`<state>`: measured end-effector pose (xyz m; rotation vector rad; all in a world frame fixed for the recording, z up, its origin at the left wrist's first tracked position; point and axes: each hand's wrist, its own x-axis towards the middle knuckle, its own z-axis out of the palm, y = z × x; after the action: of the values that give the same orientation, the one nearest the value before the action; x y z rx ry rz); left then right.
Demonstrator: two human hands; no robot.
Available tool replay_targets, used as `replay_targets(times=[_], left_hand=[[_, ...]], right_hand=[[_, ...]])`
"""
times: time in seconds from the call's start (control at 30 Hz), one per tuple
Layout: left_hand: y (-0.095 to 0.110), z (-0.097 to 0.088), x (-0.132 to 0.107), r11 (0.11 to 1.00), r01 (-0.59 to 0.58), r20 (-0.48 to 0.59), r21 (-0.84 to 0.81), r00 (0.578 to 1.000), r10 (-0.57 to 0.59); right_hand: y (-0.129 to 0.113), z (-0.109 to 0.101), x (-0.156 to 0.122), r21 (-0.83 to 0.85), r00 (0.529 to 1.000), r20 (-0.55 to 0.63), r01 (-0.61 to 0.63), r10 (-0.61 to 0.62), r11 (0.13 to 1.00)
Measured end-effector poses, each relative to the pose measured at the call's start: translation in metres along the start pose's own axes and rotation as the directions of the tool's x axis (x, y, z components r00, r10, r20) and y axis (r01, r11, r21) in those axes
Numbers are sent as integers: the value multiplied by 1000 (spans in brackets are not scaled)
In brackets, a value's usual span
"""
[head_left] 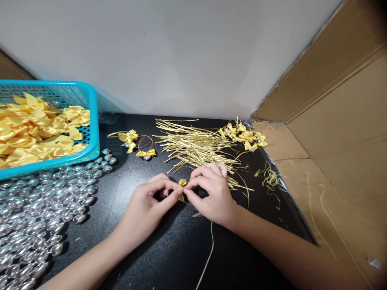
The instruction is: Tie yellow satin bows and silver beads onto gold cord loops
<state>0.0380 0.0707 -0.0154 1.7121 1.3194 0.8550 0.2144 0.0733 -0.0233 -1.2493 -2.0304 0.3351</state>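
Note:
A small yellow ribbon bow (182, 183) is pinched between the thumb and forefinger of my left hand (151, 197). My right hand (211, 189) meets it there, thumb and forefinger pressed together at the bow's edge; what they grip is too small to make out. From beneath my right hand a pale yellow thread (209, 253) runs down to the bottom edge of the view. A pointed metal tip (197, 215) shows under that hand, the rest being hidden. Just behind my fingers lies a pile of gold twist ties (193, 141).
A blue basket (96, 133) of yellow bows stands at left, with many silver beads (39, 217) in front. Finished-looking bow rings (146, 153) lie centre-left, and a cluster of bows with beads (242, 135) back right. Thread scraps (270, 177) lie near the cardboard wall (341, 112).

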Motion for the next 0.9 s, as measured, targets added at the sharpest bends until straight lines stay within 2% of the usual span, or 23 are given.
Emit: replay_targets(times=[0.23, 0.57, 0.9], left_hand=[[-3, 2, -1, 999, -12, -10, 46, 1000, 12], [-3, 1, -1, 997, 0, 28, 82, 1000, -3], [-5, -1, -2, 992, -65, -2, 111, 998, 65]], right_hand=[[0, -1, 0, 8, 999, 46, 13, -13, 1000], [2, -4, 0, -26, 980, 196, 26, -20, 999], [7, -4, 1, 6, 980, 196, 27, -27, 1000]])
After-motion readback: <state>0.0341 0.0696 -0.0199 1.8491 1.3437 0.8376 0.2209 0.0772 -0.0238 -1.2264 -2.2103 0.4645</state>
